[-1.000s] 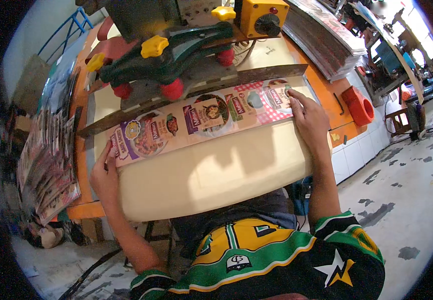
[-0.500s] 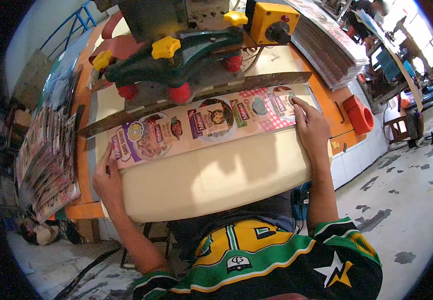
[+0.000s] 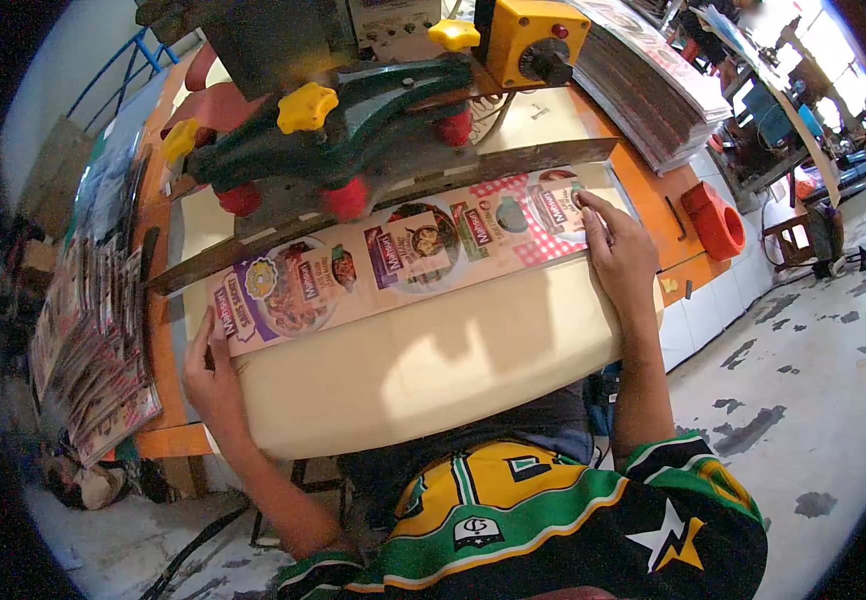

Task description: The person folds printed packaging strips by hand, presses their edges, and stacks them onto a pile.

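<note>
While fingers (image 3: 608, 209) touch both ends, printed strip (image 3: 353, 268) crosswise, right end farther

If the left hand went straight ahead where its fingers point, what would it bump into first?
Probably the long metal bar, beyond the end of the printed strip where the left hand is. How high the bar sits is hard to tell.
</note>
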{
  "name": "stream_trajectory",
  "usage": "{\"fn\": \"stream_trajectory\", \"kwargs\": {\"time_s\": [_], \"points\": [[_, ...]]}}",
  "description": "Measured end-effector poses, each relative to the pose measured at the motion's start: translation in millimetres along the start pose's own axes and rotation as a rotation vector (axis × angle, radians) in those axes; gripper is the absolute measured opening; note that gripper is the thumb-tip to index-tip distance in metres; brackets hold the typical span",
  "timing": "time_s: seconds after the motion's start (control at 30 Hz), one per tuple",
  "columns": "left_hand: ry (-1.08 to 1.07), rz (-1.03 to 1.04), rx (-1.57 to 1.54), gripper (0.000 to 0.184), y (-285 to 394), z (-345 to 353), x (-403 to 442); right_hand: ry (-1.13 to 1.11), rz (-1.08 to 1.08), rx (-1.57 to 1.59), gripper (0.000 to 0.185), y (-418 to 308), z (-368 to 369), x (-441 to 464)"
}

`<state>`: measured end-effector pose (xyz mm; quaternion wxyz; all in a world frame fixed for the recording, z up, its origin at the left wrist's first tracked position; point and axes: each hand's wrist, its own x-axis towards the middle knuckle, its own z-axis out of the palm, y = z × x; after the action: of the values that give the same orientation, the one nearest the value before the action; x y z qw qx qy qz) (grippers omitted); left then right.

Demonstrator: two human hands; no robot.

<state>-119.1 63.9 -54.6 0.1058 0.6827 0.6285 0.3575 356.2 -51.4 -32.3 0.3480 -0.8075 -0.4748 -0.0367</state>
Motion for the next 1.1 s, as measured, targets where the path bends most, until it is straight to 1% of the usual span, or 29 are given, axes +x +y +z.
{"fn": "stream_trajectory", "kwargs": {"time_s": [0.13,0.23,0.3,0.53,0.63,0.7,0.83,1.03,1.1], "points": [[-0.027,-0.044,0.075,0.041,8,-4,-2,0.004,-0.013,0.026,0.025,2,1,0],[-0.034,-0.033,0.079,0.04,5,-5,-2,0.012,-0.034,0.007,0.024,2,1,0],[-0.042,0.025,0.111,0.04,3,-5,-1,0.021,-0.055,-0.014,0.025,6,2,0],[-0.033,-0.007,0.07,0.038,6,-2,-2,0.017,-0.059,-0.001,0.026,6,1,-1],[-0.044,-0.012,0.106,0.039,6,-3,0,0.013,-0.042,0.019,0.026,5,1,-1],[-0.038,0.022,0.125,0.039,3,-3,0,-0.002,-0.04,-0.035,0.026,7,2,1],[-0.032,0.034,0.12,0.04,3,-2,0,0.015,-0.053,-0.025,0.026,6,2,0],[-0.03,-0.005,0.088,0.039,5,-2,0,0.019,-0.066,-0.031,0.025,10,3,1],[-0.049,-0.02,0.109,0.039,9,-4,-1,0.001,-0.057,-0.076,0.026,11,3,1]]}}
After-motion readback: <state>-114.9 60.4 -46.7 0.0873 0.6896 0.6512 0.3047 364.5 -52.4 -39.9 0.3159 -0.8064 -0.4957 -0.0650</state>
